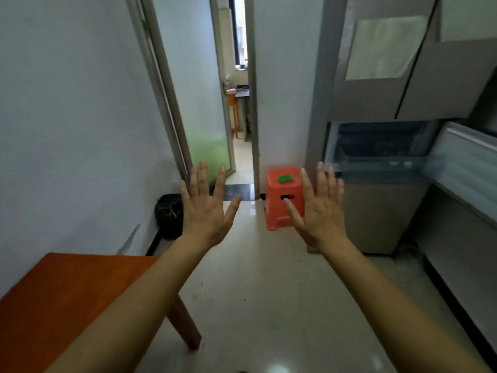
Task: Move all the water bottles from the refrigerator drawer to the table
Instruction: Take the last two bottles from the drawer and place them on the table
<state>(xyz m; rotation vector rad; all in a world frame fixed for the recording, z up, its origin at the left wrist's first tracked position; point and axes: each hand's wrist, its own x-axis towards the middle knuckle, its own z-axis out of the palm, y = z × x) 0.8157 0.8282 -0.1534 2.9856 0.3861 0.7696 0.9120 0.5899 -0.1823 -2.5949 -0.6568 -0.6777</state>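
**A:** Entry: hands?

**B:** Both are raised with the backs toward the camera, fingers straight and spread. The left hand [205, 211] and right hand [321, 211] are level and apart, and neither holds anything.

**A:** Task items?

**B:** The refrigerator [376, 90] is at far right, with its grey upper doors closed. Below them the drawer [376, 160] is exposed, dark inside behind a clear front. The lower door [470, 170] is swung open at the right edge. Two pale spots [400, 163] sit at the drawer's front rim (the view is blurred there). They may be bottle caps, but I cannot tell. The table [67, 292] is at near left, with an orange-brown top and one leg slanting out toward mid-floor.

**A:** Anything in the way?

**B:** An orange plastic stool [279, 208] stands just left of the refrigerator, against the far wall. A small green thing [285, 179] lies on its seat, and the right hand overlaps the stool in view. A black bin [169, 214] sits by the left wall beyond the table, partly behind the left hand. A glass door [204, 117] stands open at far centre onto a narrow passage. The pale glossy floor [269, 292] runs between the table and the refrigerator.
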